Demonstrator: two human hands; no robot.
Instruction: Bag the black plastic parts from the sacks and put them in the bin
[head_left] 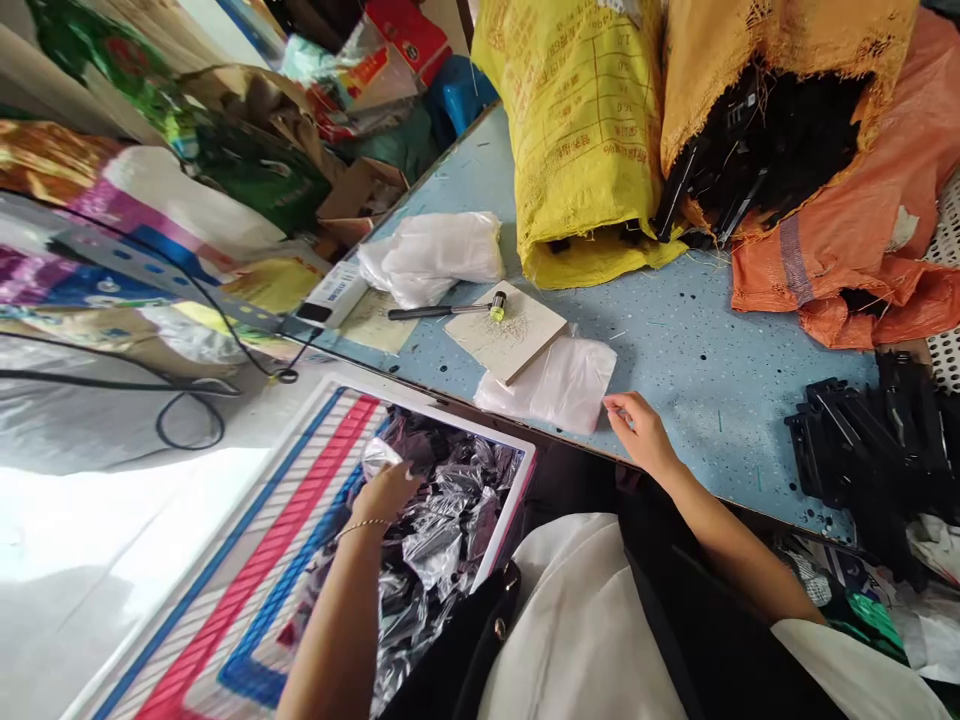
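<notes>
My left hand (386,490) reaches down into a striped woven sack (262,560) beside the table, fingers closed round a clear plastic-wrapped packet (377,456) on top of several shiny bagged black parts (442,530). My right hand (637,430) rests on the blue table (697,350), thumb and fingers pinched at the corner of a stack of small clear plastic bags (551,383). Just beyond the bags lies a pale square board (506,330) with a small hammer (450,310) resting on it.
A yellow sack (581,130) and an orange sack (847,220) spilling black plastic parts (750,150) fill the far table. More black parts (870,440) pile at the right. White bags (435,255), a power strip (330,295), cables and cartons crowd the left.
</notes>
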